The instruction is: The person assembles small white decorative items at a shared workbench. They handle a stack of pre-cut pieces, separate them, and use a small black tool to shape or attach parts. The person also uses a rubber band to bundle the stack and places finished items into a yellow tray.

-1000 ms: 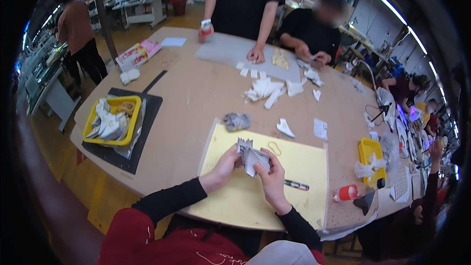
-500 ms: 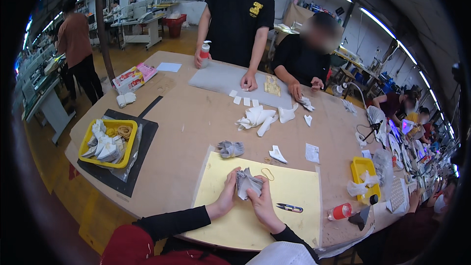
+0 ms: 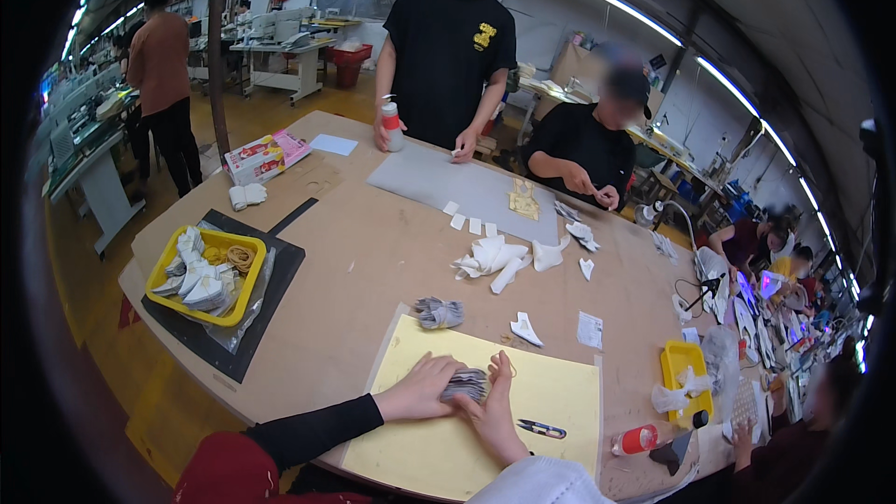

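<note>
My left hand (image 3: 425,390) is closed round one side of a stack of thin grey cut pieces (image 3: 467,383), low over a yellow sheet (image 3: 392,453). On the stack's other side is my right hand (image 3: 497,415), its thumb against the pieces and its fingers stretched up along the edge. A thin rubber band (image 3: 511,366) shows at the right fingertips; whether they pinch it is unclear. Beyond my hands lies a bundle of similar grey pieces (image 3: 439,313). Small thread snips (image 3: 542,429) rest on the sheet, right of my right hand.
Left stands a yellow basket (image 3: 245,306) of white bundles and rubber bands on a black board (image 3: 233,357). White pieces (image 3: 490,257) lie mid-table. At right are a yellow tray (image 3: 666,378) and a bottle (image 3: 637,440). Two people (image 3: 448,65) (image 3: 588,145) work across the table.
The grey stack has turned sideways and come lower, with my left hand now over its side. My right fingers have stretched to the rubber band. The standing person's hand has lifted off the grey mat.
</note>
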`<action>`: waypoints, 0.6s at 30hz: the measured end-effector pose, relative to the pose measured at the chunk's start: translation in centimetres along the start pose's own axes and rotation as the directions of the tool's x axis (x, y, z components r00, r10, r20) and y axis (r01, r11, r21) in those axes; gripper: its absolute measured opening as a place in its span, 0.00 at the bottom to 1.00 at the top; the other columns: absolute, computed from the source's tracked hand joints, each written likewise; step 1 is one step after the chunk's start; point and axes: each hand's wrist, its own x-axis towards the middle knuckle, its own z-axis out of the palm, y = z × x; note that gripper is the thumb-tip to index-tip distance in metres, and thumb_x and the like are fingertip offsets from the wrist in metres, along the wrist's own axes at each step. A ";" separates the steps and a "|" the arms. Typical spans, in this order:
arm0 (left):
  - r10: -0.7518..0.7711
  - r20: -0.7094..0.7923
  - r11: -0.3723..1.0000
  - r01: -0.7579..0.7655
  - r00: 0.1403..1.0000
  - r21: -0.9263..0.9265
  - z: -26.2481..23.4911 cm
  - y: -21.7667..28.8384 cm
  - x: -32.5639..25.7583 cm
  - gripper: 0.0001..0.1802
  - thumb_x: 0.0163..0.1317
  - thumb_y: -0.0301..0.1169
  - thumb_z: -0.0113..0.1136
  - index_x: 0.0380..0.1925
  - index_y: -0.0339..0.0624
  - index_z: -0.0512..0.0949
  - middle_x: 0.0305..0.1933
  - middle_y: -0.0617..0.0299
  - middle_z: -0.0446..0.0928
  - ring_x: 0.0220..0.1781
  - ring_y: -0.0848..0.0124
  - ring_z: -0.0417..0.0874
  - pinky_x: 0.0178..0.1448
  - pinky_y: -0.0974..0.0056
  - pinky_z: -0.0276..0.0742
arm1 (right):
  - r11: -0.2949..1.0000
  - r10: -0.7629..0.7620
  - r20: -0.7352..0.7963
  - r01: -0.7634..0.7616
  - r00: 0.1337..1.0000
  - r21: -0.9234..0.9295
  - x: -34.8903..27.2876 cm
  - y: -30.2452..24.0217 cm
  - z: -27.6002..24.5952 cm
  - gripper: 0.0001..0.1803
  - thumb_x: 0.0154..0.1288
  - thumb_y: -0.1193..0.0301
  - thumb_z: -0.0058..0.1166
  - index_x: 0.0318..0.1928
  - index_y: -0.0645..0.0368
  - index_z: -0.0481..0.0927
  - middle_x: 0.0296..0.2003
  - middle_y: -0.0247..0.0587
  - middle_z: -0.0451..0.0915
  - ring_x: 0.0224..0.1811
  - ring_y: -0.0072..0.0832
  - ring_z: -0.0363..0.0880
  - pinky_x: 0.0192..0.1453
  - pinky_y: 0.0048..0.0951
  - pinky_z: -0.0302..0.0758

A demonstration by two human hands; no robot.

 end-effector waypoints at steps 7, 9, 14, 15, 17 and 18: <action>-0.002 -0.085 0.980 0.019 0.996 0.198 1.0 1.0 -0.3 0.45 0.50 0.50 0.68 0.63 0.38 0.62 0.70 0.48 0.60 0.77 0.50 0.53 0.74 0.27 0.36 | 0.955 0.051 0.185 -0.102 0.981 0.279 -0.4 -0.3 1.5 0.55 0.67 0.66 0.58 0.74 0.66 0.27 0.72 0.66 0.43 0.76 0.51 0.47 0.76 0.39 0.50; 0.018 -0.037 0.992 -0.013 0.999 0.128 1.1 -0.3 0.2 0.45 0.49 0.47 0.70 0.63 0.36 0.62 0.68 0.47 0.62 0.75 0.49 0.57 0.76 0.33 0.42 | 0.985 0.038 0.143 -0.061 0.989 0.161 -0.3 0.0 1.2 0.53 0.68 0.66 0.56 0.74 0.64 0.27 0.74 0.64 0.39 0.78 0.47 0.40 0.77 0.38 0.45; 0.029 -0.201 0.995 -0.048 0.979 -0.089 1.2 0.5 -0.1 0.47 0.50 0.41 0.72 0.65 0.33 0.59 0.65 0.44 0.65 0.70 0.48 0.64 0.74 0.45 0.56 | 0.784 0.286 0.031 -0.252 0.958 0.568 -0.4 -3.7 0.6 0.48 0.73 0.65 0.48 0.75 0.60 0.25 0.76 0.60 0.33 0.79 0.44 0.34 0.78 0.37 0.40; 0.077 -0.250 0.991 -0.101 0.965 -0.084 1.4 0.8 -0.4 0.47 0.50 0.41 0.72 0.66 0.32 0.58 0.65 0.43 0.65 0.70 0.48 0.64 0.73 0.46 0.58 | 0.824 0.244 0.094 -0.257 0.965 0.506 -0.7 -3.4 0.7 0.48 0.74 0.65 0.46 0.75 0.58 0.24 0.76 0.60 0.32 0.79 0.44 0.33 0.78 0.37 0.40; 0.086 -0.269 0.995 -0.097 0.959 -0.027 1.4 0.6 -0.3 0.49 0.50 0.43 0.72 0.66 0.32 0.57 0.65 0.41 0.64 0.70 0.47 0.63 0.73 0.45 0.58 | 0.893 0.170 0.226 -0.247 0.959 0.375 -1.1 -2.1 1.2 0.46 0.75 0.64 0.43 0.75 0.54 0.22 0.76 0.60 0.30 0.80 0.44 0.32 0.78 0.38 0.39; 0.089 -0.274 0.996 -0.091 0.958 0.006 1.2 0.3 -0.4 0.50 0.50 0.44 0.72 0.67 0.31 0.56 0.65 0.40 0.64 0.70 0.47 0.63 0.73 0.45 0.57 | 0.873 0.155 0.237 -0.245 0.959 0.421 -0.8 -2.2 1.3 0.47 0.76 0.63 0.43 0.75 0.53 0.20 0.76 0.59 0.29 0.80 0.44 0.31 0.78 0.38 0.38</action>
